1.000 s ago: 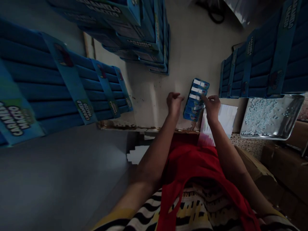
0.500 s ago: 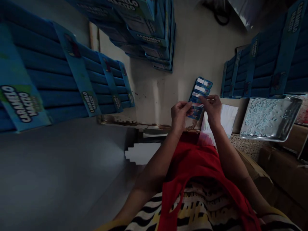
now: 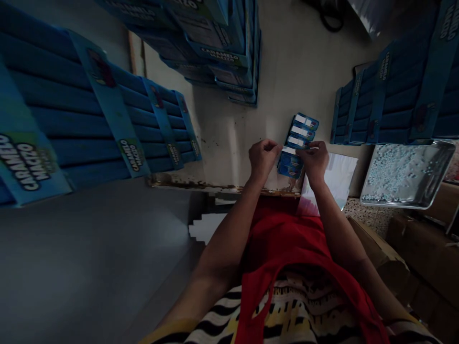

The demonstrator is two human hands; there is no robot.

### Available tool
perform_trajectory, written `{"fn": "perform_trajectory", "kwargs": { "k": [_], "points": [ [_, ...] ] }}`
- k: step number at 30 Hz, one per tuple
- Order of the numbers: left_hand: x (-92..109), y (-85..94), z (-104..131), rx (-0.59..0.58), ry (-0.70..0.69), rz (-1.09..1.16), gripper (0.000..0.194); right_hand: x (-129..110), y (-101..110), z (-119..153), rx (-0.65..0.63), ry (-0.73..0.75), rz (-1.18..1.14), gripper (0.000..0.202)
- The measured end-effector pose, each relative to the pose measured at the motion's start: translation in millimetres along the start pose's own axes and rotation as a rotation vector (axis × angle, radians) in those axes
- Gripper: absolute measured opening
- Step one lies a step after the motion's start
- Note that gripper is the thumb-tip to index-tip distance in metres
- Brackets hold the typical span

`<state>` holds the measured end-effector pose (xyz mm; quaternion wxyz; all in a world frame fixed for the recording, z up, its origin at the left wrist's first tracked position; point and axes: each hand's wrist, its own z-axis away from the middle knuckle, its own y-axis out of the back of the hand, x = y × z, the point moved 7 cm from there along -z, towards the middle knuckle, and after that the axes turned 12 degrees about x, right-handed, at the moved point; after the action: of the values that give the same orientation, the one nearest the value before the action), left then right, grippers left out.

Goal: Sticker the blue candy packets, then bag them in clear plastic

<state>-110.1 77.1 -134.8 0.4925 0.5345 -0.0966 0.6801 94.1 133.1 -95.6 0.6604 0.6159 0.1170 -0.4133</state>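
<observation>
Across our worn tabletop (image 3: 222, 153), blue packs (image 3: 291, 159) lie overlapped in a slanting row, perhaps to expose each end. Over one white strip (image 3: 289, 150), our right hand (image 3: 314, 158) bends its fingertips, seemingly steadying it; whether it pinches, we cannot tell. Our left hand (image 3: 263, 156) presses thumb to finger just beside.

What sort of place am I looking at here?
Probably a small workshop or packing room: there are tall stacks of blue Caramelo Macizo packs, a table with a worn edge, and cardboard boxes at the right.
</observation>
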Motion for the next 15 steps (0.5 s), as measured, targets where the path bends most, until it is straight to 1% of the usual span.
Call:
{"fn": "perform_trajectory", "kwargs": {
  "k": [4, 7, 9, 12, 13, 15],
  "points": [
    [-12, -3.8, -2, 0.003, 0.047, 0.030, 0.014, -3, -1, 2, -0.005, 0.019, 0.054, 0.035],
    [-22, -10.3, -4, 0.001, 0.120, 0.063, 0.014, -1, -2, 2, 0.017, 0.041, 0.087, 0.038],
    [-31, -18.1, -3, -0.037, 0.227, 0.156, 0.017, 3, 0, 0, 0.076, 0.075, 0.115, 0.042],
    [-43, -34.1, 5, -0.168, 0.453, 0.348, 0.024, 12, 4, -1, 0.158, 0.135, 0.126, 0.049],
    [-46, -38.5, 8, -0.207, 0.516, 0.385, 0.026, 16, 4, -1, 0.157, 0.135, 0.103, 0.049],
    [-51, -43.0, 9, -0.232, 0.585, 0.378, 0.028, 25, 0, 0, 0.116, 0.103, 0.030, 0.046]
  ]
}}
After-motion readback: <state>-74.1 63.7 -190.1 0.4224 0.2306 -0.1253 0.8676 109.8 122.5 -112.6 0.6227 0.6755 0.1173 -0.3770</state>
